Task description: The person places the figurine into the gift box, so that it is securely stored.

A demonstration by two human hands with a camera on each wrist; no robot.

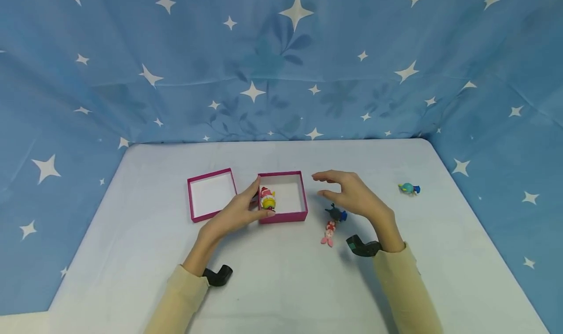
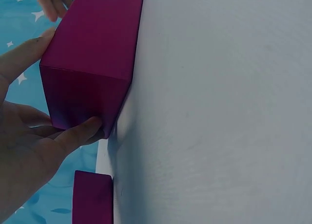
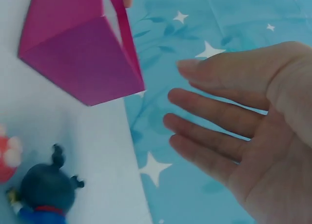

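Note:
A magenta box (image 1: 288,218) with a white inside stands open-topped on the table. My left hand (image 1: 233,213) grips its left end, with the thumb over the front rim and fingers along the side wall. Inside, against the left wall, lies a toy figurine (image 1: 268,199) in red, white and yellow. My right hand (image 1: 352,191) hovers to the right of the box, fingers apart from the thumb and holding nothing. Below it on the table lie a dark-headed figurine (image 1: 335,213) in blue and a pink-eared figurine (image 1: 329,232), close together.
Left of the box lies a shallow magenta-rimmed lid (image 1: 191,202), white inside face up, beside my left hand. A teal and blue figurine (image 1: 409,188) lies far to the right on the white table (image 1: 281,280). Behind the table hangs a blue star-patterned curtain (image 1: 184,46).

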